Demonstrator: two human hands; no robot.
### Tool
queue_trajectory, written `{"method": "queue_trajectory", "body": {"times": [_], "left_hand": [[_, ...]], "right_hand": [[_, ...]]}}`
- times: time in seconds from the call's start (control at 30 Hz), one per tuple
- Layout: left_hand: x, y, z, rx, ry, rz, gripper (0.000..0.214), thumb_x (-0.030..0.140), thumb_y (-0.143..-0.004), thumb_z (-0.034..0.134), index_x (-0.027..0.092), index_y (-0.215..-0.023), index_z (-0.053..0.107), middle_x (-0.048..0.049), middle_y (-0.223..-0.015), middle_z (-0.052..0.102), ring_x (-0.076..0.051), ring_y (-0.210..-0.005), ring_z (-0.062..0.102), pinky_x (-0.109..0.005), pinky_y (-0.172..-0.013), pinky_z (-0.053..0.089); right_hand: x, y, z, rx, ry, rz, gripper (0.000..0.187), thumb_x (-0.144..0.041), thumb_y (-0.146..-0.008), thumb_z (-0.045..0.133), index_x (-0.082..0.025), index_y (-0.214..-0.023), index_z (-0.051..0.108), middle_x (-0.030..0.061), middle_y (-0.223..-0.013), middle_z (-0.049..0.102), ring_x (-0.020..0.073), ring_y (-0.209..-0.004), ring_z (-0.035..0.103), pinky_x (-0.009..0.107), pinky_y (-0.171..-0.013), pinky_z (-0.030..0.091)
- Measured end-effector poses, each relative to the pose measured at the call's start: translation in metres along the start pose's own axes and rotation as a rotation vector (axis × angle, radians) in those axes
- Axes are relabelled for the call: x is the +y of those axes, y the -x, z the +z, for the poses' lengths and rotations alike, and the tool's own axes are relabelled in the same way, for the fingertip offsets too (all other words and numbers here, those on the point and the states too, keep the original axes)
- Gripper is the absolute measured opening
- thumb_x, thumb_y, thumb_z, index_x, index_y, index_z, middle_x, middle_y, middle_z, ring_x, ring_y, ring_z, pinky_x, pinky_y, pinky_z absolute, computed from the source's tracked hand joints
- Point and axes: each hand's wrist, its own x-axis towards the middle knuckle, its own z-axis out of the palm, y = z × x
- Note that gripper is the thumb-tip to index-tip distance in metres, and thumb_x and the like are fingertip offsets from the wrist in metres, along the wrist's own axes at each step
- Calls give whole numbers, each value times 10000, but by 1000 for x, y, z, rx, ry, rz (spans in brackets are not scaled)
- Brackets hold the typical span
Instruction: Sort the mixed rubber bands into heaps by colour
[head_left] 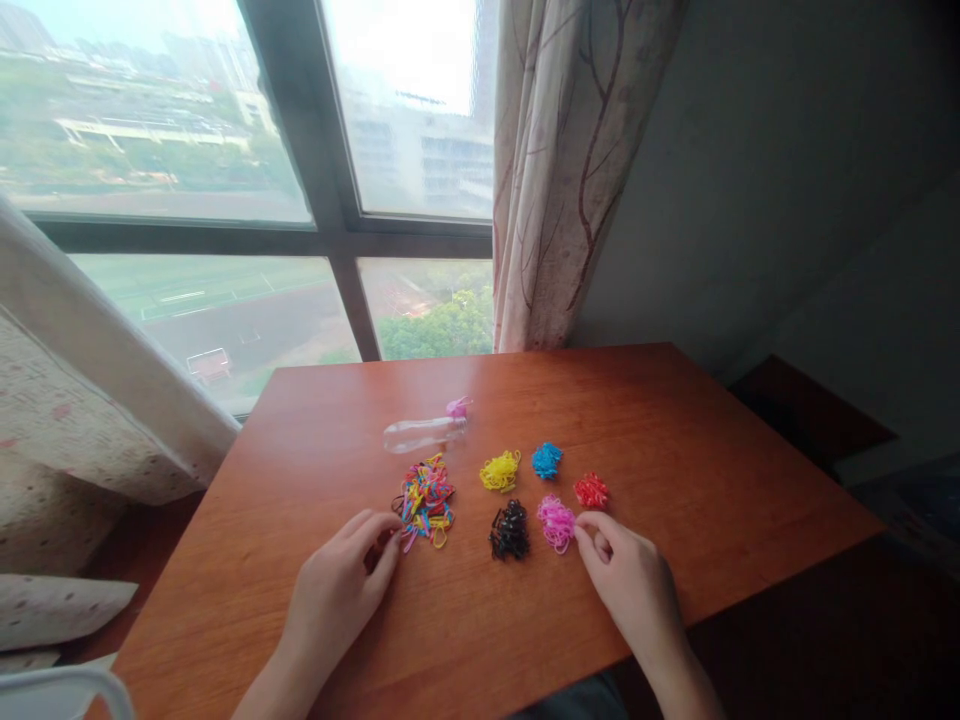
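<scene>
A mixed pile of coloured small rubber bands [424,496] lies on the wooden table [675,440]. To its right sit sorted heaps: yellow [500,470], blue [547,460], red [591,490], black [510,530] and pink [556,522]. My left hand [341,585] rests on the table with its fingers curled, the fingertips touching the near edge of the mixed pile. My right hand [626,575] has its fingers pinched together right beside the pink heap; whether a band is between them I cannot make out.
A clear plastic bottle [420,434] with a pink cap lies on its side behind the mixed pile. A window and a patterned curtain [570,170] stand behind the table. Cushions [60,450] lie at the left.
</scene>
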Motion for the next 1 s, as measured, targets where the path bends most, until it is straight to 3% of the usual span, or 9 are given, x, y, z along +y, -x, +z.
{"method": "queue_trajectory", "body": {"times": [0.33,0.57,0.77,1.0], "left_hand": [[0,0,2,-23,-9,-7,191,364,-924,501,248,-904,652,24,-825,669,-134,-682,636,-232,-628,458],[2,2,1,-36,-40,-12,178,343,-923,495,254,-908,648,21,-855,680,-145,-719,651,-239,-650,465],[2,3,1,-36,-39,-4,174,339,-930,495,258,-925,649,16,-873,682,-147,-740,659,-238,-656,471],[1,1,2,-16,5,-12,176,356,-921,514,242,-924,647,8,-825,679,-147,-692,644,-245,-642,480]], "right_hand": [[-18,2,5,68,-83,-43,246,-344,-955,477,-236,-869,682,-10,-613,613,152,-529,562,246,-549,331],[-66,17,34,-12,-220,-196,212,-218,-956,447,-220,-883,645,-4,-718,662,143,-617,615,235,-609,343],[-108,23,57,-117,-242,-301,198,-152,-921,446,-226,-818,598,-21,-675,629,134,-604,591,248,-583,292],[-121,27,77,-147,-218,-331,157,-104,-853,495,-227,-773,552,-23,-709,656,137,-639,616,247,-592,303]]}}
